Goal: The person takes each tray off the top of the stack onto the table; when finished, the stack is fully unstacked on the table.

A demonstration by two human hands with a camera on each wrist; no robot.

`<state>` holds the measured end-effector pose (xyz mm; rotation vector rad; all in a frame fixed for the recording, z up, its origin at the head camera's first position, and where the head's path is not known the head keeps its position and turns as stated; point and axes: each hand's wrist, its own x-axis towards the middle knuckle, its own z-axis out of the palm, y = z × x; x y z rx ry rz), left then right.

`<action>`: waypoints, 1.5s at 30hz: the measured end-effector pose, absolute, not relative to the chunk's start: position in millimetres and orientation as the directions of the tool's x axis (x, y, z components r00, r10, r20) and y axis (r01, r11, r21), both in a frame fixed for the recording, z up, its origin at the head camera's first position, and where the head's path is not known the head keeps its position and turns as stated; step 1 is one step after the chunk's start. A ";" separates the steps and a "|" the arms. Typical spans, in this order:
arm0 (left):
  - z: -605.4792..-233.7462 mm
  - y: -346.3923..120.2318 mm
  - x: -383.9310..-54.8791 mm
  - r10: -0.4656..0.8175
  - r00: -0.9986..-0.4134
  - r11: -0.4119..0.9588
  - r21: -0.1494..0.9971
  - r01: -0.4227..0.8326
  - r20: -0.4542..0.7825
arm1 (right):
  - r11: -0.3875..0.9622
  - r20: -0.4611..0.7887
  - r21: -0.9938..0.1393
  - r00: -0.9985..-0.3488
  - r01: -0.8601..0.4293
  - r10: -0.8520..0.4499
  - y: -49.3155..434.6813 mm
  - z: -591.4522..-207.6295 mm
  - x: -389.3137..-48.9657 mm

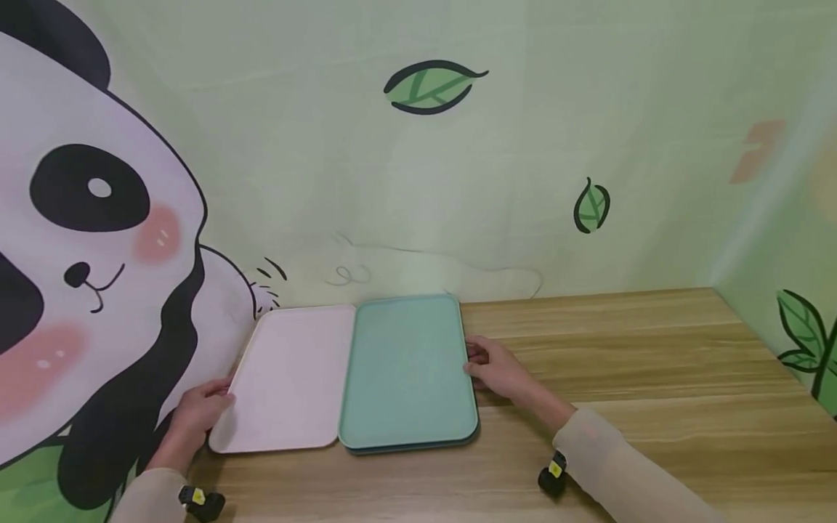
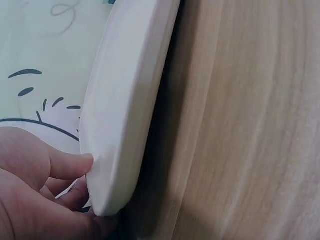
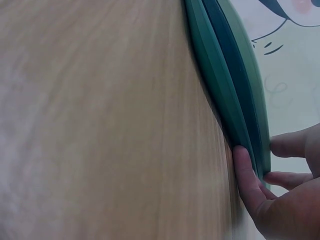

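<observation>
A pale pink-white tray point(image 1: 288, 378) and a stack of green trays point(image 1: 408, 374) lie side by side on the wooden tabletop, their long edges meeting. The stack has a light mint tray on top and a darker one showing beneath. On the pale tray's left edge, my left hand point(image 1: 201, 407) pinches the rim near the front corner; the left wrist view shows the thumb and fingers point(image 2: 75, 167) at that corner. My right hand point(image 1: 498, 369) grips the stack's right edge. In the right wrist view, its fingers point(image 3: 245, 167) span the layered green rims.
Wooden tabletop point(image 1: 621, 378) extends to the right of the stack. A light green backdrop point(image 1: 523, 145) with a printed panda point(image 1: 98, 290) and leaves rises directly behind and along the left side. Each wrist carries a small black camera point(image 1: 552, 476).
</observation>
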<state>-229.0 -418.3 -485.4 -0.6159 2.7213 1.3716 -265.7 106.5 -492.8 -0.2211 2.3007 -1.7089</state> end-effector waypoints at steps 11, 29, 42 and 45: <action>-480.0 -405.7 -224.9 -0.367 -0.912 0.614 0.688 -0.387 -0.185 | 0.285 -0.129 -0.957 -0.953 0.047 -0.275 105.0 -492.6 -264.5; -432.0 -364.5 -218.7 -0.115 -0.963 0.848 0.481 -0.223 -0.242 | 0.290 -0.127 -0.956 -0.959 0.050 -0.254 103.4 -496.6 -267.2; -430.0 -255.3 -233.6 0.028 -0.996 0.731 0.682 -0.036 -0.083 | 0.376 -0.075 -0.927 -0.970 -0.019 -0.232 102.7 -487.4 -258.7; -440.9 -242.7 -240.7 0.024 -0.998 0.733 0.680 -0.026 -0.064 | 0.383 -0.058 -0.923 -0.970 -0.039 -0.238 100.8 -489.6 -259.8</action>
